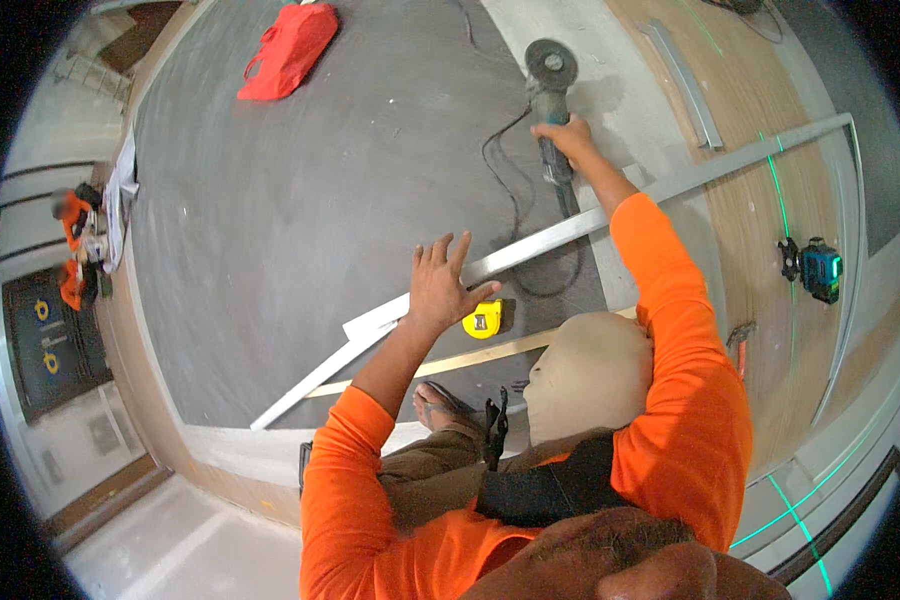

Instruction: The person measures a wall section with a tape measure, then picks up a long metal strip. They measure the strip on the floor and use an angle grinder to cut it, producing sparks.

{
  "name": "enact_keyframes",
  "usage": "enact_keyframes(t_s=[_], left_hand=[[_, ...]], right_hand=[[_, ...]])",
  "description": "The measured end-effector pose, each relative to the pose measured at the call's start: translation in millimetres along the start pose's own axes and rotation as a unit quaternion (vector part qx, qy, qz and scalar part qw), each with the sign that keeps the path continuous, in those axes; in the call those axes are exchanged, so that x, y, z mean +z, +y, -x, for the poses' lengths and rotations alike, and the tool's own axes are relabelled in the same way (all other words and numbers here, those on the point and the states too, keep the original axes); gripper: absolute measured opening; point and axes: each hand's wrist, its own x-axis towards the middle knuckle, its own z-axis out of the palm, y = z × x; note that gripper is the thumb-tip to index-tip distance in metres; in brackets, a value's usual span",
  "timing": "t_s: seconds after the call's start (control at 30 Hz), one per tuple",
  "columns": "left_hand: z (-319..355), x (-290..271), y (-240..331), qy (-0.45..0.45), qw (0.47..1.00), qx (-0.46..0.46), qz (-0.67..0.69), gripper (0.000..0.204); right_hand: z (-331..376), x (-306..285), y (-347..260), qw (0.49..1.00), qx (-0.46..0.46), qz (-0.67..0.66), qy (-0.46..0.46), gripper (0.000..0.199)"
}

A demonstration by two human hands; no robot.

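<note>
My right hand (573,142) is wrapped round the body of an angle grinder (547,103), its disc (552,63) at the far end. The grinder's black cord (491,168) loops over the dark grey floor. Fingers spread, my left hand (438,287) lies on or just over a long pale channel strip (560,233), which runs diagonally from the floor before me to the far right. A thinner pale strip (315,383) meets its near left end at an angle. Beside my left hand sits a yellow tape measure (482,319).
A wooden batten (470,358) lies near my foot. Right of me are a laser level (820,270) casting green lines, a hammer (740,347) and a short metal channel (686,88). A red bag (290,50) lies far left; two people (78,245) work at the left edge.
</note>
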Motion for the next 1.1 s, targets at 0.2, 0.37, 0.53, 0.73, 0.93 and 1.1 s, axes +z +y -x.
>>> enact_keyframes(t_s=[0.2, 0.37, 0.53, 0.73, 0.93, 1.1], left_hand=[[-9, 2, 5, -0.017, 0.999, -0.046, 0.004, 0.108], [-13, -7, 12, 0.092, 0.995, -0.027, 0.031, 0.105], [-44, -38, 15, 0.245, 0.965, 0.037, 0.083, 0.098], [-94, -107, 53, 0.492, 0.825, 0.160, 0.227, 0.087], [-98, -180, 106, 0.409, 0.767, 0.253, 0.424, 0.075], [-108, -171, 129, 0.231, 0.787, 0.339, 0.461, 0.063]], right_hand=[[-21, 19, -56, 0.977, -0.175, -0.116, 0.043, 0.056], [-11, 12, -126, 0.931, -0.263, -0.251, -0.010, 0.068], [1, -54, -217, 0.835, -0.340, -0.433, 0.021, 0.034], [130, -180, -322, 0.795, -0.394, -0.460, 0.042, 0.036], [263, -269, -318, 0.870, -0.346, -0.313, 0.160, 0.053], [310, -301, -256, 0.813, -0.293, -0.451, -0.221, 0.056]])
